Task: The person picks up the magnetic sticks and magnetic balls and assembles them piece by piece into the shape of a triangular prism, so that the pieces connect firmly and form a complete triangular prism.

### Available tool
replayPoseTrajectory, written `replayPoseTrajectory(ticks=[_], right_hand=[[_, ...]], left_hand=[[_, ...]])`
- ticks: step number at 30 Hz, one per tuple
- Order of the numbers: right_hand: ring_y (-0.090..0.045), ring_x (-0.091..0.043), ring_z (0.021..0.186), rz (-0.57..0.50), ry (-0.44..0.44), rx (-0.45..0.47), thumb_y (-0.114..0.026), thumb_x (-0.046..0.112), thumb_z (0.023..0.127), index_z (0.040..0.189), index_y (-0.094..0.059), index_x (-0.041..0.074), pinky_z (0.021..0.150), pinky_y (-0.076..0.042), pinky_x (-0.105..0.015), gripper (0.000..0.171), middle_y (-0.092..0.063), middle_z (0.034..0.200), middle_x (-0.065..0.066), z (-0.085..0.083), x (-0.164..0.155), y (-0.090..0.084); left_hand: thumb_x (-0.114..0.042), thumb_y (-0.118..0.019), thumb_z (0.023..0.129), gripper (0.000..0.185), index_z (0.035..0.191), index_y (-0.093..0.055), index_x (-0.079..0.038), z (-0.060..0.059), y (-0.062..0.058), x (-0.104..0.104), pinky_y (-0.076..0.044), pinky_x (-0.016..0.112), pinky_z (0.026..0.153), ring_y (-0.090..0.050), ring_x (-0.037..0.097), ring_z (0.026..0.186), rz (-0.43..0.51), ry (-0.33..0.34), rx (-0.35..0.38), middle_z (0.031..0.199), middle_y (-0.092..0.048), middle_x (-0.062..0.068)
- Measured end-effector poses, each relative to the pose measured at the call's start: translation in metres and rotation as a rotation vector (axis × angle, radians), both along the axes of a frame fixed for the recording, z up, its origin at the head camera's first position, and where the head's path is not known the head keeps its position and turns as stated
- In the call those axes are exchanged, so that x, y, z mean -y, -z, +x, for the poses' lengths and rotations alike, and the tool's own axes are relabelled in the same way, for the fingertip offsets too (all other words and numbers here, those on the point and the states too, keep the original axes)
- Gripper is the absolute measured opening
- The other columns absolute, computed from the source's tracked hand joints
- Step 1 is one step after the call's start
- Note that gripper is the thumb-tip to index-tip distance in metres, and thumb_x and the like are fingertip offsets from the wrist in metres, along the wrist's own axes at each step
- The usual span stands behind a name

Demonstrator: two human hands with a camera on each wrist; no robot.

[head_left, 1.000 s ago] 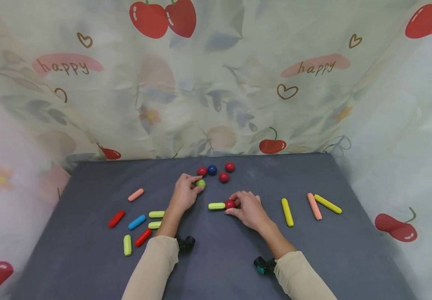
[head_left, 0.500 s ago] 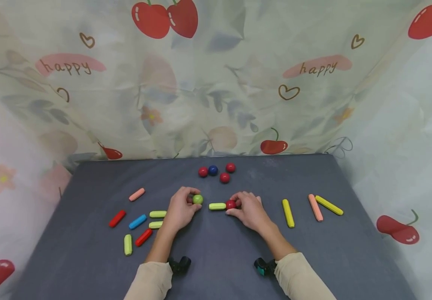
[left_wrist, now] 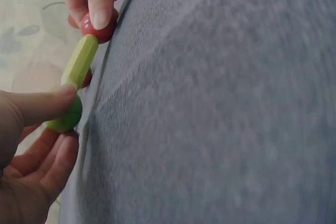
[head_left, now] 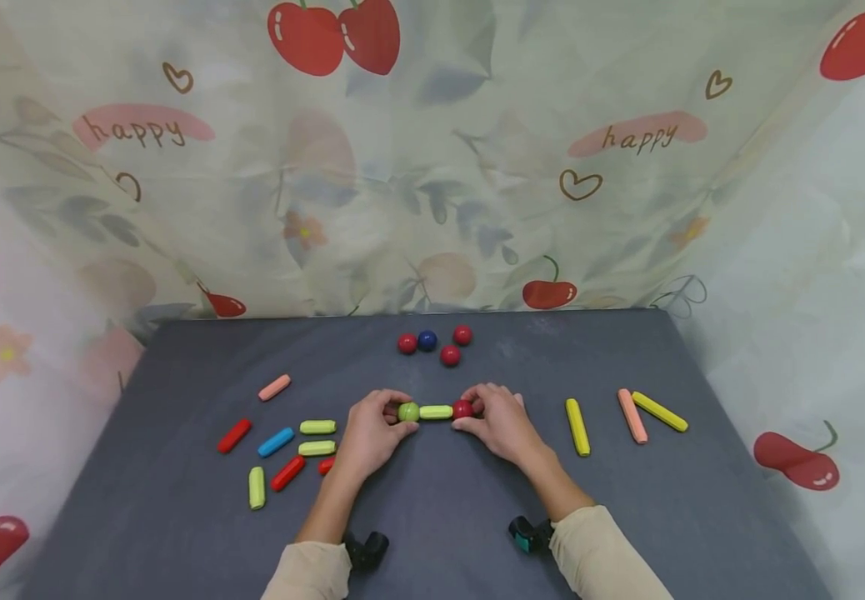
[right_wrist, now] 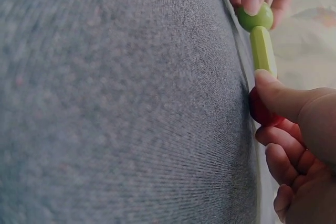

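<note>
- The green ball (head_left: 407,411) sits at the left end of a short yellow-green stick (head_left: 436,412), touching it; a red ball (head_left: 462,408) touches the stick's right end, so the three lie in one line on the grey mat (head_left: 477,533), near its middle and between the two hands.
- The left hand (head_left: 372,429) pinches the green ball between thumb and fingertips, fingers curled round it; the left wrist view shows the thumb on top of the ball.
- The right hand (head_left: 500,421) pinches the red ball in the same way, thumb over it and the other fingers curled beneath.
- Judged by looks, the balls and stick are small, hard, smooth and light, probably painted wood or plastic. They seem stiff and not fragile, but the balls would roll and could slip from a loose pinch.
- The best hold on a ball seems to be across its widest part with two fingertips; the stick is better taken at its middle, across the narrow sides.
- Behind the row, three more red balls and a blue ball (head_left: 427,339) sit clustered together.
- To the left lie loose short sticks (head_left: 277,442) in red, blue, green and pink; to the right, well apart, three longer sticks (head_left: 577,426).
- A cherry-print cloth (head_left: 432,158) hangs behind the mat.
</note>
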State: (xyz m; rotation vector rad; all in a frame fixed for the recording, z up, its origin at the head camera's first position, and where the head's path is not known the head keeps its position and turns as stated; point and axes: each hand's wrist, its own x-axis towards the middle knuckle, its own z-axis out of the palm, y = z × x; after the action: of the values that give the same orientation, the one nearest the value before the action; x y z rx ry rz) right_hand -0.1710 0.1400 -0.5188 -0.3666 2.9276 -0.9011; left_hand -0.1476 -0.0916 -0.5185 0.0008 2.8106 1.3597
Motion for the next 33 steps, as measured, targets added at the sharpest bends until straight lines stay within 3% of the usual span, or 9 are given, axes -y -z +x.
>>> replayPoseTrajectory(ticks=[7,11,15,19,25,33], right_hand=[[-0.058,-0.017,0.091,0.006,0.002,0.001,-0.086,0.038,0.082,0.112,-0.07,0.015,0.08,-0.032,-0.035,0.041,-0.068,0.094,0.0,-0.002,0.001,0.001],[-0.058,-0.016,0.091,0.0,0.007,0.002,-0.086,0.038,0.081,0.111,-0.07,0.015,0.08,-0.032,-0.035,0.041,-0.068,0.094,0.0,-0.001,0.001,0.001],[-0.058,-0.016,0.09,-0.013,-0.002,-0.014,-0.086,0.037,0.081,0.111,-0.07,0.014,0.079,-0.032,-0.035,0.041,-0.068,0.094,0.0,-0.001,0.001,0.001],[-0.058,-0.016,0.09,-0.018,-0.002,-0.021,-0.087,0.038,0.08,0.11,-0.07,0.014,0.079,-0.032,-0.035,0.041,-0.068,0.094,0.001,-0.001,0.0,0.0],[-0.059,-0.015,0.091,-0.007,0.009,0.01,-0.086,0.039,0.08,0.111,-0.07,0.016,0.081,-0.032,-0.035,0.041,-0.068,0.095,0.001,0.001,-0.001,0.001],[-0.059,-0.016,0.09,-0.022,0.006,0.004,-0.086,0.037,0.081,0.11,-0.07,0.016,0.081,-0.032,-0.036,0.04,-0.067,0.095,0.001,0.001,-0.002,0.001]], left_hand=[[-0.018,-0.087,0.082,0.034,0.113,-0.072,-0.019,-0.002,0.001,-0.001,-0.057,0.035,0.084,-0.063,0.013,0.09,-0.014,0.017,0.0,0.104,-0.066,0.001],[-0.021,-0.087,0.082,0.039,0.118,-0.072,-0.019,0.001,-0.005,0.007,-0.058,0.037,0.088,-0.065,0.015,0.095,-0.007,0.031,0.013,0.11,-0.067,0.002],[-0.023,-0.085,0.085,0.044,0.126,-0.07,-0.019,0.007,-0.017,0.03,-0.057,0.041,0.094,-0.065,0.02,0.105,-0.008,0.003,0.022,0.12,-0.068,0.004],[-0.021,-0.082,0.088,0.045,0.13,-0.068,-0.016,0.011,-0.026,0.068,-0.056,0.045,0.095,-0.065,0.025,0.11,-0.033,-0.048,0.0,0.125,-0.068,0.009],[-0.017,-0.077,0.092,0.053,0.141,-0.058,-0.013,0.014,-0.027,0.116,-0.055,0.048,0.099,-0.066,0.03,0.116,-0.087,-0.099,0.014,0.129,-0.068,0.012],[-0.017,-0.077,0.091,0.06,0.146,-0.054,-0.015,0.014,-0.024,0.129,-0.053,0.049,0.1,-0.065,0.03,0.117,-0.171,-0.059,0.104,0.129,-0.071,0.013]])
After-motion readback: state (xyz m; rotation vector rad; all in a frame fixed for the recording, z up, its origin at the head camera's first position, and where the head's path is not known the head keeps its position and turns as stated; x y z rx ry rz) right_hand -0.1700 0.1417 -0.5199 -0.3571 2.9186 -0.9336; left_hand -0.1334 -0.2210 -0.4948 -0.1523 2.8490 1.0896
